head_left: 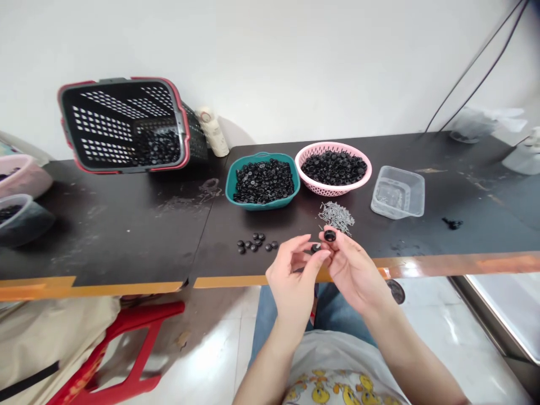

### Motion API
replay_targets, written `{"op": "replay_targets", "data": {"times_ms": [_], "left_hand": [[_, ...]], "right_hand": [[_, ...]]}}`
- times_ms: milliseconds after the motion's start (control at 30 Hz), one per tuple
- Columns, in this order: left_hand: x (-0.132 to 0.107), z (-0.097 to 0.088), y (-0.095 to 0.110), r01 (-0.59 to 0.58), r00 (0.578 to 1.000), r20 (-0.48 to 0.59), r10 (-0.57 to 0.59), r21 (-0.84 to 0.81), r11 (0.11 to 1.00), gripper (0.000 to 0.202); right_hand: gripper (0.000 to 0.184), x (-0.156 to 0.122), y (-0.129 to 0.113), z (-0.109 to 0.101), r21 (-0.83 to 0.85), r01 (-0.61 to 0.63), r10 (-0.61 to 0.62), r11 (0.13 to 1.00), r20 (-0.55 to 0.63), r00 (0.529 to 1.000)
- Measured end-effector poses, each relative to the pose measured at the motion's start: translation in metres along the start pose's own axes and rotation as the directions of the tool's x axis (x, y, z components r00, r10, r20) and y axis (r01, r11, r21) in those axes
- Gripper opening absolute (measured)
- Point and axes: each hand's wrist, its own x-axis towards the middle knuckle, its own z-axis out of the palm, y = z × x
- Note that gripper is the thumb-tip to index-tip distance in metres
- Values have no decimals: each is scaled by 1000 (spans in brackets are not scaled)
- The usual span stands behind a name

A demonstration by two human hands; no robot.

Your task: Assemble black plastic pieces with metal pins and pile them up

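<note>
A black table [126, 225] runs along a white wall. Seen from my head, both my hands sit just over its front edge. My right hand [354, 273] pinches a black round cap [329, 235] in its fingertips. My left hand [293, 278] grips a second black piece [315, 247] between thumb and finger, touching the right. Behind them lie grey pins [336, 216], a teal bowl [229, 188] and a pink basket [333, 190], both full of black caps.

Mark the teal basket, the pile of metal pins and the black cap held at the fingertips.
teal basket [261, 203]: head view, front wall below the rim.
pile of metal pins [336, 216]: head view, middle of the heap.
black cap [329, 235]: head view, its top face.
</note>
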Motion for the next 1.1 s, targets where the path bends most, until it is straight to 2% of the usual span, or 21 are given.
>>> {"op": "replay_targets", "data": {"times_ms": [133,267,400,567,900,1100], "left_hand": [[-4,6,5,5,1000,22,-6,19,1000,19],[-8,5,9,0,999,53,0,0,1000,14],[-11,4,19,-21,999,35,21,11,1000,13],[-8,5,37,-89,996,22,87,84,993,14],[14,15,58,-198,980,59,193,121,973,15],[27,28,71,-154,985,104,138,168,974,18]], "right_hand": [[16,-6,4,0,-56,167,-170,984,-46,984],[13,-13,4,-3,-178,250,-252,952,11,968],[11,-22,0,-2,-257,267,-260,929,61,964],[14,-28,-10,5,-191,290,-276,938,98,956],[12,-12,-40,11,-266,371,-339,889,160,927],[14,-2,-62,10,-286,387,-341,877,196,919]]}}
